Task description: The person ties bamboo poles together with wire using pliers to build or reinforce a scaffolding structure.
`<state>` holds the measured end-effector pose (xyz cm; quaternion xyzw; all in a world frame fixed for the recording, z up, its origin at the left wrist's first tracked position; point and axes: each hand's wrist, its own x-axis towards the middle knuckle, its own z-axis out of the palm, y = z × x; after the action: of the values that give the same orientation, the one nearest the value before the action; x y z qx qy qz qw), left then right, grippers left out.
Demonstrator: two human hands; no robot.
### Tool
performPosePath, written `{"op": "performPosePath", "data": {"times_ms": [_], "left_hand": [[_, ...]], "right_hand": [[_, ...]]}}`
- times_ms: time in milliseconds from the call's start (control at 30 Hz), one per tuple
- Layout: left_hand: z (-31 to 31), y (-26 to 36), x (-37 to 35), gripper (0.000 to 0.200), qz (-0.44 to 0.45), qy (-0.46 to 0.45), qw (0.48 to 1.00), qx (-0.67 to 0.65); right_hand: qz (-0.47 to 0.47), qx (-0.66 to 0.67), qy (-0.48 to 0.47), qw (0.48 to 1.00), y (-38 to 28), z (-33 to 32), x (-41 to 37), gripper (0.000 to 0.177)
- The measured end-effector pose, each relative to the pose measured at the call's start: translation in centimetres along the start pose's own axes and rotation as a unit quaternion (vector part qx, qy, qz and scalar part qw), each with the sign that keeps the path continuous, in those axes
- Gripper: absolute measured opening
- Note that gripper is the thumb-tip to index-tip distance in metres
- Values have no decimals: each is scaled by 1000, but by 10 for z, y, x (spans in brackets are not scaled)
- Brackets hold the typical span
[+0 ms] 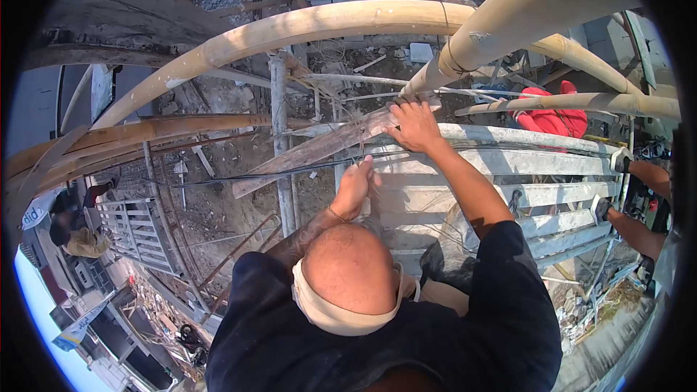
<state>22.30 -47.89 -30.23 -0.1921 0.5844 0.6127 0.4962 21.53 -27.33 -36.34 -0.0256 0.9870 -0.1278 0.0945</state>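
Observation:
My right hand (417, 127) is wrapped over the upper end of a weathered wooden plank (312, 149), close to the foot of a thick bamboo pole (508, 18). Just below the plank, my left hand (353, 189) is closed in a pinch. A thin wire (361, 138) hangs from the plank to its fingertips. Dark cables (247, 176) run along the plank's lower edge and pass the left hand. Beneath both hands is a platform of pale slats (552, 163). What looks like my bent knee (348, 265) shows in front of my dark shirt.
A curved bamboo pole (305, 23) crosses ahead, and a metal post (279, 101) stands left of the hands. A person in red (555, 112) is lower right. Another person's legs (646, 178) stand at the far right. A further person (80, 236) is near a slatted frame (141, 236) at left.

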Motion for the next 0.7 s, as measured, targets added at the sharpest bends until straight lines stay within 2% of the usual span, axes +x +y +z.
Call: {"op": "performPosePath", "data": {"times_ms": [67, 133, 167, 200, 300, 333, 400, 533, 600, 700], "left_hand": [[-15, -16, -8, 34, -24, 7, 1000, -18], [-17, -8, 2, 34, -40, -19, 998, -49], [-17, -7, 7, 34, -37, -21, 998, -52], [-13, -7, 4, 33, -21, -35, 997, -73], [-8, -10, 1, 31, 25, -46, 987, -152], [-6, -9, 0, 31, 31, -34, 986, -159], [-3, -5, -4, 31, 56, -59, 988, -130], [0, -2, -17, 31, 123, -87, 979, -138], [1, 7, -27, 30, 167, -144, 965, -143], [2, 24, -48, 32, 184, -164, 963, -112]], "right_hand": [[-1, 2, 4, 1000, -10, 14, -18, 51], [-6, -17, 53, 998, -1, 8, -15, 46], [-20, 15, 65, 998, 2, 10, -20, 40], [-23, 15, 57, 998, 7, 18, -27, 40], [-49, 55, 155, 985, 17, 33, -32, 34], [-64, 60, 153, 984, 18, 31, -31, 34], [-33, 93, 158, 983, 18, 27, -30, 32], [-65, 105, 175, 977, 16, 8, -26, 31], [-47, 133, 198, 970, 15, -6, -25, 30], [-74, 137, 225, 962, 11, -31, -22, 27]]}}
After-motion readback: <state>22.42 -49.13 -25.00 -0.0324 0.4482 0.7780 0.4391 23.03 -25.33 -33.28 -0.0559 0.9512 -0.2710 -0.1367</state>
